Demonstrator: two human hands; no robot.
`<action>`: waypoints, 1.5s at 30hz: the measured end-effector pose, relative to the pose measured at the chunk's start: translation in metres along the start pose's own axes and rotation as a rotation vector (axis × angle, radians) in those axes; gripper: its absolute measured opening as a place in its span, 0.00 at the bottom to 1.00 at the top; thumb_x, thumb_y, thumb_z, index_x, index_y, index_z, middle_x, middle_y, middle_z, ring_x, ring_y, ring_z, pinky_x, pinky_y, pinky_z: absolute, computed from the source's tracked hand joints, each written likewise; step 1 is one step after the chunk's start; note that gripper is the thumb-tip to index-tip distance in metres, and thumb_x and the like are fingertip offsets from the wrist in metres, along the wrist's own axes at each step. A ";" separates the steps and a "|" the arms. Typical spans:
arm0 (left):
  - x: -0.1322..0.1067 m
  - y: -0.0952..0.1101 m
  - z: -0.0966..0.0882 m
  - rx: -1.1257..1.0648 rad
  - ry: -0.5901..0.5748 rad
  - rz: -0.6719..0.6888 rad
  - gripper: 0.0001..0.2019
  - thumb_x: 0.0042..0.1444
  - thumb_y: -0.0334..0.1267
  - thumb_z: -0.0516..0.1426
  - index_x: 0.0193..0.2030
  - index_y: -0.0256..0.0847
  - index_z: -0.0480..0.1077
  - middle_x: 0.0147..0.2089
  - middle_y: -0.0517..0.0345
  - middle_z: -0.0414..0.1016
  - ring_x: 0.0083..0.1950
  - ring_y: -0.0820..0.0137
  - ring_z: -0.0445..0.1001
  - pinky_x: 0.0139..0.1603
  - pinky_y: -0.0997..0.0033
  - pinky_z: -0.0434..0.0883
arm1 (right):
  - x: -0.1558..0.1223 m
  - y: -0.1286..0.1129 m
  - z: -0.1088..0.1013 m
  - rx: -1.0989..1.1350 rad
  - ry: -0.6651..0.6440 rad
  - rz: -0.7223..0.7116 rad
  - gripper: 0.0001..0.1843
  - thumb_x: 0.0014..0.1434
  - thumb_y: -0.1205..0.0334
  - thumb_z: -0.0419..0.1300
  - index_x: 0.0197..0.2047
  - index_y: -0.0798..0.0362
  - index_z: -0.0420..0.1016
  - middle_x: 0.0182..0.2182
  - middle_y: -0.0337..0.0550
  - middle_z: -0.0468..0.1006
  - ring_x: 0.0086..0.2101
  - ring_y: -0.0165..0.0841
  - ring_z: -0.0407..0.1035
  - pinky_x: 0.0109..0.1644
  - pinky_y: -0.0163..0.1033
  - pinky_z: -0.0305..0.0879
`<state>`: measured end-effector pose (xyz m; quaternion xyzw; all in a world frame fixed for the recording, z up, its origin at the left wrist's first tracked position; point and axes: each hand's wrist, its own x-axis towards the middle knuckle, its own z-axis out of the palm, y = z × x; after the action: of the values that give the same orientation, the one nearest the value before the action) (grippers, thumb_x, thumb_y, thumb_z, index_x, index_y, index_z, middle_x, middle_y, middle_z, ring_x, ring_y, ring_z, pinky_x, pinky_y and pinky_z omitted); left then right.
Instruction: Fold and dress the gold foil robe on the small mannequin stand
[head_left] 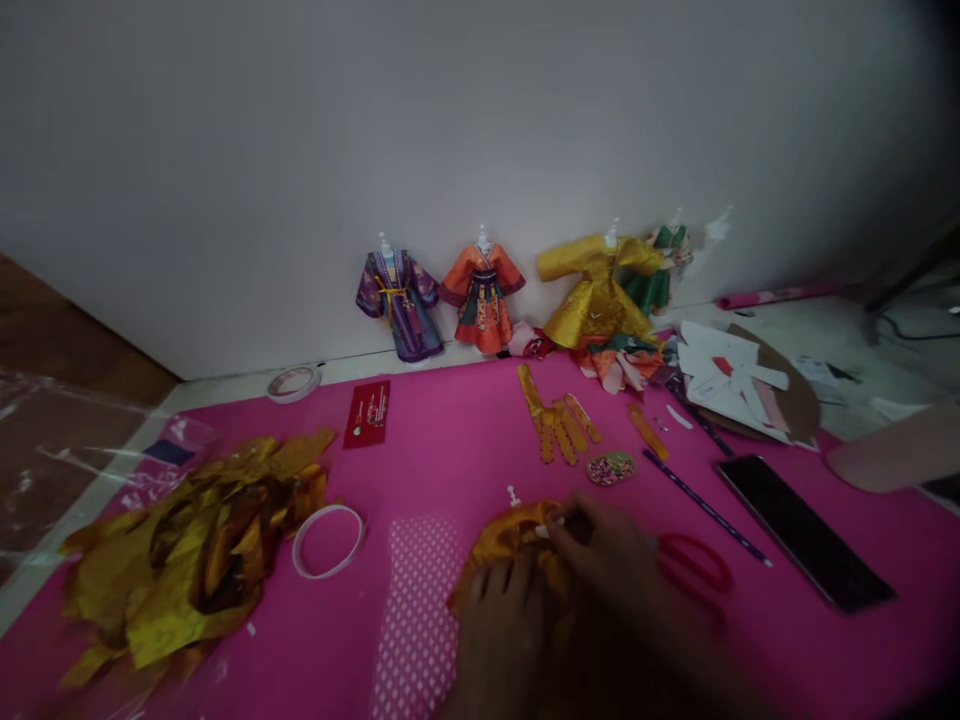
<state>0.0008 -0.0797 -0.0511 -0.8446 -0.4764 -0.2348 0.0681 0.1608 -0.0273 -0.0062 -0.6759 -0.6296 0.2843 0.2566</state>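
A doll in a gold satin garment lies at the front middle, its white neck peg showing at the top. My left hand lies over the lower part of the garment, fingers bent onto the fabric and holding it. Thumb and fingertips of my right hand are pinched on a small white piece at the garment's upper right; whether it is a doll's arm or a strip, I cannot tell. Red-handled scissors lie right of my right hand, their blades hidden behind it.
Dressed dolls stand along the wall. Gold fabric scraps heap at the left beside a tape roll. Cut gold pieces, a bead dish, a dark pencil and a phone lie on the pink table covering.
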 end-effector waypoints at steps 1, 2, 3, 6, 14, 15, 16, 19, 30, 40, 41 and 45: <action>0.000 0.000 0.000 -0.004 -0.002 0.000 0.14 0.68 0.28 0.49 0.44 0.39 0.76 0.49 0.53 0.83 0.39 0.60 0.76 0.39 0.57 0.67 | 0.000 0.000 0.001 -0.016 -0.001 0.003 0.04 0.56 0.63 0.62 0.30 0.50 0.72 0.26 0.41 0.81 0.28 0.36 0.74 0.30 0.37 0.58; 0.000 -0.001 0.001 -0.008 -0.004 0.000 0.14 0.68 0.28 0.49 0.44 0.39 0.76 0.49 0.53 0.83 0.39 0.61 0.76 0.39 0.58 0.67 | 0.000 0.000 0.002 -0.028 -0.005 0.002 0.04 0.56 0.64 0.62 0.30 0.50 0.72 0.26 0.41 0.81 0.27 0.36 0.73 0.29 0.36 0.57; -0.001 -0.001 0.001 -0.012 -0.007 -0.001 0.14 0.67 0.28 0.49 0.44 0.39 0.76 0.48 0.53 0.83 0.39 0.61 0.76 0.40 0.58 0.67 | 0.000 0.000 0.003 -0.034 -0.014 -0.002 0.03 0.55 0.64 0.63 0.30 0.50 0.73 0.25 0.40 0.80 0.26 0.35 0.73 0.28 0.36 0.56; -0.002 -0.001 0.003 -0.028 -0.009 -0.009 0.13 0.67 0.28 0.50 0.46 0.39 0.76 0.47 0.53 0.83 0.39 0.61 0.76 0.40 0.58 0.68 | 0.002 -0.002 0.003 -0.032 -0.048 -0.015 0.03 0.53 0.66 0.63 0.30 0.50 0.74 0.23 0.38 0.80 0.25 0.33 0.72 0.28 0.34 0.57; -0.004 0.001 0.005 -0.051 -0.013 -0.029 0.14 0.66 0.28 0.49 0.47 0.39 0.77 0.45 0.52 0.83 0.38 0.61 0.77 0.41 0.57 0.70 | 0.006 0.004 0.008 -0.046 -0.120 -0.015 0.04 0.52 0.68 0.63 0.29 0.49 0.74 0.23 0.37 0.80 0.25 0.33 0.73 0.29 0.34 0.60; -0.004 0.002 0.006 -0.052 -0.012 -0.031 0.15 0.66 0.28 0.49 0.46 0.39 0.77 0.44 0.52 0.83 0.38 0.61 0.77 0.41 0.57 0.70 | 0.006 0.005 0.010 -0.053 -0.124 -0.019 0.04 0.52 0.68 0.63 0.29 0.49 0.74 0.23 0.37 0.80 0.25 0.33 0.72 0.29 0.34 0.60; -0.004 0.002 0.006 -0.052 -0.010 -0.031 0.15 0.66 0.28 0.49 0.46 0.40 0.77 0.43 0.52 0.83 0.38 0.61 0.77 0.41 0.57 0.70 | 0.006 0.005 0.011 -0.060 -0.127 -0.022 0.04 0.53 0.67 0.63 0.30 0.49 0.73 0.23 0.37 0.80 0.25 0.33 0.72 0.29 0.35 0.60; -0.005 0.002 0.007 -0.049 0.001 -0.027 0.16 0.67 0.28 0.47 0.46 0.39 0.76 0.41 0.52 0.83 0.36 0.61 0.77 0.39 0.58 0.70 | 0.006 0.003 0.014 -0.087 -0.132 -0.035 0.03 0.54 0.66 0.63 0.30 0.49 0.73 0.23 0.38 0.79 0.25 0.33 0.72 0.29 0.35 0.59; -0.004 0.002 0.009 -0.056 0.036 -0.026 0.17 0.68 0.29 0.46 0.46 0.38 0.77 0.40 0.52 0.82 0.35 0.62 0.76 0.38 0.58 0.69 | 0.003 -0.010 0.006 -0.113 -0.198 -0.114 0.10 0.61 0.69 0.57 0.41 0.49 0.79 0.34 0.41 0.84 0.33 0.36 0.77 0.38 0.39 0.67; -0.002 0.004 0.007 -0.053 0.064 -0.033 0.19 0.71 0.32 0.43 0.48 0.37 0.76 0.39 0.52 0.82 0.35 0.61 0.76 0.38 0.58 0.67 | 0.000 -0.011 0.009 -0.161 -0.223 -0.190 0.15 0.62 0.69 0.54 0.46 0.49 0.80 0.42 0.44 0.85 0.42 0.38 0.79 0.49 0.42 0.72; -0.001 0.004 0.007 -0.054 0.064 -0.035 0.19 0.71 0.32 0.43 0.48 0.37 0.76 0.39 0.53 0.83 0.34 0.62 0.76 0.38 0.59 0.67 | 0.000 -0.010 0.010 -0.174 -0.221 -0.206 0.16 0.62 0.69 0.54 0.47 0.48 0.80 0.43 0.43 0.85 0.43 0.37 0.79 0.49 0.41 0.72; 0.000 0.004 0.005 -0.059 0.060 -0.052 0.19 0.71 0.30 0.43 0.49 0.38 0.76 0.40 0.54 0.83 0.36 0.62 0.76 0.39 0.59 0.66 | 0.000 -0.002 0.011 -0.272 -0.165 -0.237 0.17 0.64 0.68 0.52 0.50 0.53 0.79 0.45 0.49 0.85 0.43 0.40 0.79 0.48 0.43 0.73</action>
<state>0.0058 -0.0802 -0.0556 -0.8261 -0.4888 -0.2755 0.0510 0.1512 -0.0277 -0.0124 -0.5999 -0.7564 0.2187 0.1421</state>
